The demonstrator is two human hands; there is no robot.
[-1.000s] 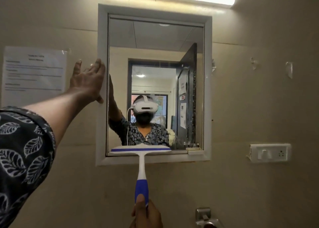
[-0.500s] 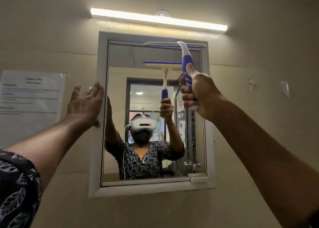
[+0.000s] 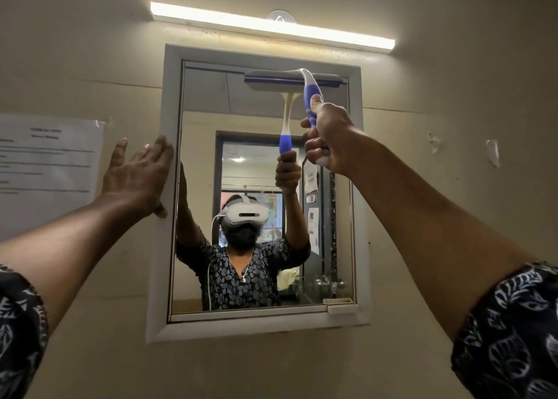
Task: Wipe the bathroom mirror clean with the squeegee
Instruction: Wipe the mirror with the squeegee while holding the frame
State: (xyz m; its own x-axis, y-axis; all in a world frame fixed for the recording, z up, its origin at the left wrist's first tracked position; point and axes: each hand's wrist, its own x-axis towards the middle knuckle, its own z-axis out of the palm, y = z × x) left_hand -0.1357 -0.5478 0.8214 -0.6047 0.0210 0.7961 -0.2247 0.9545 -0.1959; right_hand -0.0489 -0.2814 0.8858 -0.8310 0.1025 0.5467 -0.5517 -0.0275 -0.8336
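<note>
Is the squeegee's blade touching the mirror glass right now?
Touching. In the head view, the squeegee blade meets its own reflection at the top of the mirror, with no gap between them.

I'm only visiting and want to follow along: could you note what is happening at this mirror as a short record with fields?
scene: mirror on a wall, under a lit light bar
tool: squeegee, blade level along the top right of the glass
right hand: holds the squeegee's blue handle
left hand: fingers straight, rests on the frame at its left side
stage: probably set for a downward stroke
nearby: notice on the wall to the left
</note>
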